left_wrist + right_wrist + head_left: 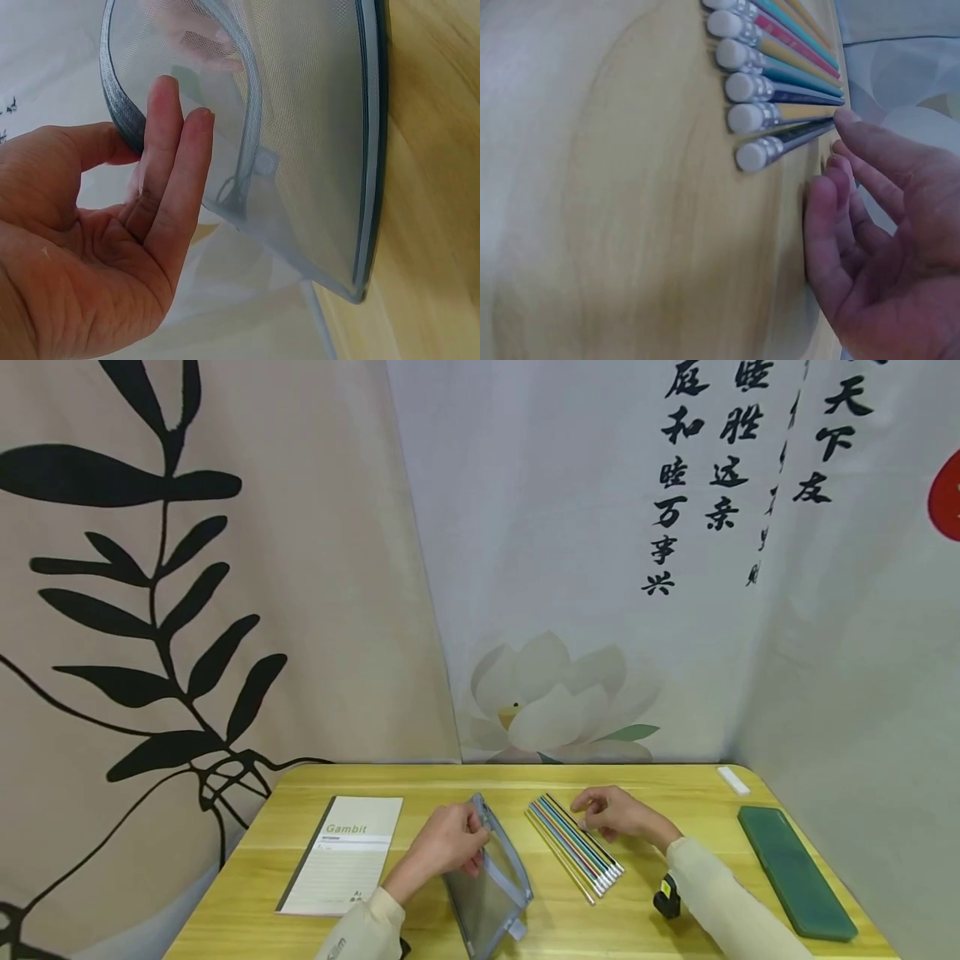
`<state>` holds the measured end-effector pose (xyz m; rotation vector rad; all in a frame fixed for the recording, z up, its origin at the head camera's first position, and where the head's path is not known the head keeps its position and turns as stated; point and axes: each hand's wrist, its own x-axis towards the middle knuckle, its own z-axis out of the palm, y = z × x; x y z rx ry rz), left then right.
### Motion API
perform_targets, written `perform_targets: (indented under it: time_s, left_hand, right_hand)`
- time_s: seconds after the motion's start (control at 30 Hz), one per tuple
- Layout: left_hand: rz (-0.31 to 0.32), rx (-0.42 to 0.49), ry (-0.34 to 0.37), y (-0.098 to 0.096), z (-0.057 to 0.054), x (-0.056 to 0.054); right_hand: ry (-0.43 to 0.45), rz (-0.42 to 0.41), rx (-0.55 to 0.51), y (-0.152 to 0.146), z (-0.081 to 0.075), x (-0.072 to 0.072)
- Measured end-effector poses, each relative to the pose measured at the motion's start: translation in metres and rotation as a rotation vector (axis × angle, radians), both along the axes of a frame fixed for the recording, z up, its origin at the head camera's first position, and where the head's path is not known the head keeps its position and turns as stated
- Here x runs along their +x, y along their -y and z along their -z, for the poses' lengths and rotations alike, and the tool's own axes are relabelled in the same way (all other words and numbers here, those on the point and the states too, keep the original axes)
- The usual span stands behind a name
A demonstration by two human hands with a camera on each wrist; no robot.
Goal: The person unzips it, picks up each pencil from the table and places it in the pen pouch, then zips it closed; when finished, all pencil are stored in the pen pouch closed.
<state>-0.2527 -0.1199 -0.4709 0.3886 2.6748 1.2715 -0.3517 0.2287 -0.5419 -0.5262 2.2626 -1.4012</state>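
Note:
My left hand point(448, 842) pinches the edge of a grey mesh zip pouch point(480, 906) between thumb and fingers. In the left wrist view the pouch point(315, 142) stands tilted with its rim spread, and two fingers lie extended against the mesh. A row of pencils point(576, 845) in several colours lies side by side, slanting across the table to the right of the pouch. My right hand point(617, 814) is at their far right side, fingers loosely bent. Its thumb tip reaches the outermost black pencil point(799, 136) in the right wrist view; white erasers point toward me.
A notebook point(345, 856) marked Gambit lies left of the pouch. On the right are a dark green case point(797, 872) and, at the back corner, a small white block point(733, 781). A printed curtain point(570, 568) hangs behind the wooden table point(667, 785).

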Motion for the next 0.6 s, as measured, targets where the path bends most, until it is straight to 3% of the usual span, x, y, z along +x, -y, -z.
perform_targets:
  time_s: [0.6]
  left_hand:
    - [-0.001,0.006,-0.011,-0.0023,0.0037,0.0042]
  right_hand:
    - [-0.015,0.009,0.012,0.0013,0.0012,0.0010]
